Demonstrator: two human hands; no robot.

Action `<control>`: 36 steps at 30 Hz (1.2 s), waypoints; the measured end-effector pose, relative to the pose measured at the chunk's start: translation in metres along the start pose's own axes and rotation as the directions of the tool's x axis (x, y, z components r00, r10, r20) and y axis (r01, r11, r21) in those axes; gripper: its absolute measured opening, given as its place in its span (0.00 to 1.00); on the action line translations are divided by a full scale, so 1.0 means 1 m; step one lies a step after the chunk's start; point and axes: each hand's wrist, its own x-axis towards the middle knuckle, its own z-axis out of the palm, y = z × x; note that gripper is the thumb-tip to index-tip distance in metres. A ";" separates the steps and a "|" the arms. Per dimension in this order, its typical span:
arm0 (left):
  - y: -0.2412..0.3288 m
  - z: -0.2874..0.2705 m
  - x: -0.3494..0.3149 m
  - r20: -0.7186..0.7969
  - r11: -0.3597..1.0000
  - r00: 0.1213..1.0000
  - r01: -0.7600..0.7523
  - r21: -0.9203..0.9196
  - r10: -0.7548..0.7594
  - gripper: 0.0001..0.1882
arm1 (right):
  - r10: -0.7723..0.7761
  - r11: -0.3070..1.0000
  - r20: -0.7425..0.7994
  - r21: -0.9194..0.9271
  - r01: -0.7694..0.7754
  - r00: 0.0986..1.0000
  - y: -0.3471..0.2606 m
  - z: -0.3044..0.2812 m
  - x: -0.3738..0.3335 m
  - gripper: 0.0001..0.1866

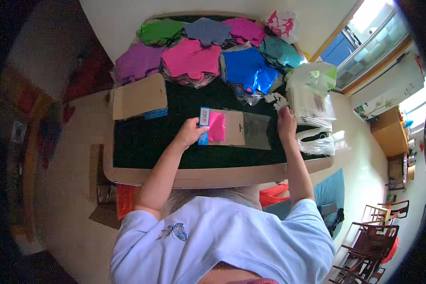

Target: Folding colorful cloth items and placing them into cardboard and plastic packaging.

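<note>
My left hand (pixel 190 132) is closed on a blue card header (pixel 204 138) with a white barcode label. A shiny pink folded packet (pixel 217 127) shows just right of that header, over a brown card (pixel 235 128). The brown card lies partly in or on a clear plastic sleeve (pixel 259 131) on the dark green tabletop; I cannot tell which. My right hand (pixel 287 124) is beside a small heap of white scraps (pixel 275 100), its fingers curled in. What those fingers hold, if anything, is too small to make out.
Bagged star-shaped foil pieces, including pink (pixel 191 59) and blue (pixel 249 68), lie along the back. A stack of brown-backed blue cards (pixel 140 97) sits at the left. Clear plastic bags (pixel 310 97) are piled at the right. The table's pale rim (pixel 217 176) runs along my front.
</note>
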 end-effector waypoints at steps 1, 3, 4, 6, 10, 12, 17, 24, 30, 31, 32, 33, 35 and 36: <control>0.002 0.001 0.000 -0.002 1.000 1.000 0.009 -0.002 -0.009 0.12 | 0.018 0.974 0.020 0.225 -0.023 1.000 -0.003 0.004 -0.004 0.08; 0.011 -0.001 -0.003 -0.015 0.998 1.000 0.018 0.052 -0.017 0.12 | 0.021 0.815 0.124 0.572 -0.088 0.992 -0.053 -0.003 -0.016 0.06; 0.014 0.001 -0.004 -0.001 0.994 1.000 0.019 0.109 -0.019 0.12 | -0.064 0.726 0.219 0.680 -0.105 0.974 -0.068 0.002 -0.024 0.07; 0.008 -0.003 -0.003 0.014 0.995 1.000 0.011 0.098 -0.012 0.13 | -0.207 0.682 0.324 0.724 -0.101 0.923 -0.097 0.015 -0.033 0.07; -0.003 -0.004 0.001 0.060 0.995 0.997 0.047 -0.086 -0.042 0.14 | -0.322 0.815 0.228 0.561 0.146 0.919 -0.123 0.026 -0.035 0.04; -0.009 -0.007 0.004 0.063 0.997 0.997 0.045 -0.065 -0.041 0.13 | -0.280 0.841 0.340 0.538 0.059 0.898 -0.128 0.025 -0.035 0.07; 0.009 0.000 -0.003 0.076 0.993 0.996 0.049 -0.103 -0.041 0.12 | -0.178 0.491 0.588 0.748 -0.447 0.789 -0.116 0.042 -0.036 0.20; -0.004 0.002 0.000 -0.052 0.992 0.997 -0.049 0.115 0.055 0.10 | -0.145 0.234 0.646 0.759 -0.608 0.750 -0.116 0.010 -0.033 0.21; 0.001 0.000 0.002 -0.097 0.879 0.990 -0.043 0.475 0.101 0.11 | -0.481 0.737 0.297 0.646 0.197 0.825 -0.116 -0.015 -0.027 0.09; 0.005 0.001 0.001 -0.093 0.844 0.991 -0.036 0.535 0.101 0.12 | -0.467 0.773 0.348 0.607 0.184 0.813 -0.117 -0.016 -0.026 0.06; 0.001 0.000 0.002 -0.096 0.843 0.990 -0.036 0.537 0.103 0.12 | -0.470 0.771 0.346 0.609 0.187 0.812 -0.118 -0.017 -0.027 0.06; -0.005 -0.001 0.003 -0.094 0.924 0.994 -0.019 0.382 0.059 0.11 | -0.463 0.804 0.368 0.558 0.207 0.806 -0.119 -0.017 -0.031 0.08; -0.009 0.000 0.004 -0.078 0.976 0.997 -0.002 0.219 0.020 0.11 | -0.548 0.813 0.334 0.429 0.394 0.767 -0.115 -0.008 -0.044 0.13; -0.008 0.001 0.003 -0.082 0.987 0.997 0.012 0.159 0.001 0.11 | -0.642 0.762 0.288 0.342 0.550 0.710 -0.117 -0.002 -0.054 0.17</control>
